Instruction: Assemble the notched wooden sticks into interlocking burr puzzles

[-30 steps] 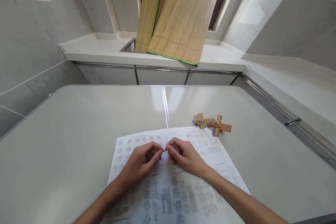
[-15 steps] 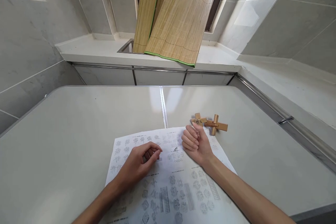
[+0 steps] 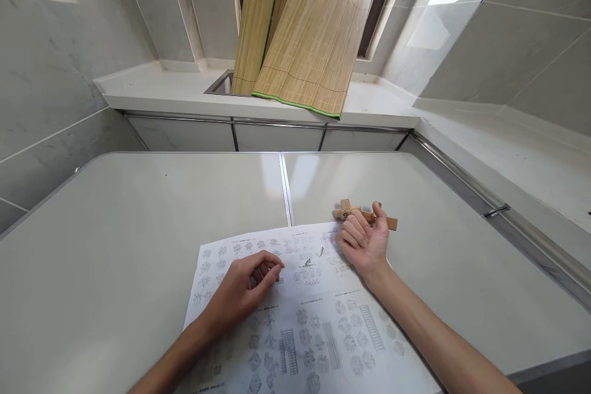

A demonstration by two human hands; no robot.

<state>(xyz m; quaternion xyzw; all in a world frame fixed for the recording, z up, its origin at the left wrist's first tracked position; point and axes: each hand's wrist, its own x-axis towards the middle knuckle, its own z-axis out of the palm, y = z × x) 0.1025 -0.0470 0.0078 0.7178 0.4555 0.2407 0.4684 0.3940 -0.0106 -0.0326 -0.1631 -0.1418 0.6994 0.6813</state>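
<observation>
A printed sheet of small diagrams (image 3: 295, 314) lies on the grey table (image 3: 138, 221) in front of me. My left hand (image 3: 244, 286) rests on the sheet with its fingers curled loosely and its fingertips on the paper; nothing shows in it. My right hand (image 3: 364, 240) lies palm up at the sheet's far right corner, its curled fingers reaching the wooden cross-shaped puzzle (image 3: 364, 215). The thumb touches the puzzle's right bar. I cannot tell whether the hand grips it.
A seam (image 3: 284, 191) runs down the table's middle. Behind the table stands a white counter (image 3: 184, 92) with a sunken sink corner (image 3: 221, 83). Bamboo blinds (image 3: 300, 31) hang over the counter. A metal rail (image 3: 462, 178) borders the table's right side.
My right hand left the middle of the sheet, moved right and away, turned palm up and reached the wooden puzzle. My left hand stayed on the paper.
</observation>
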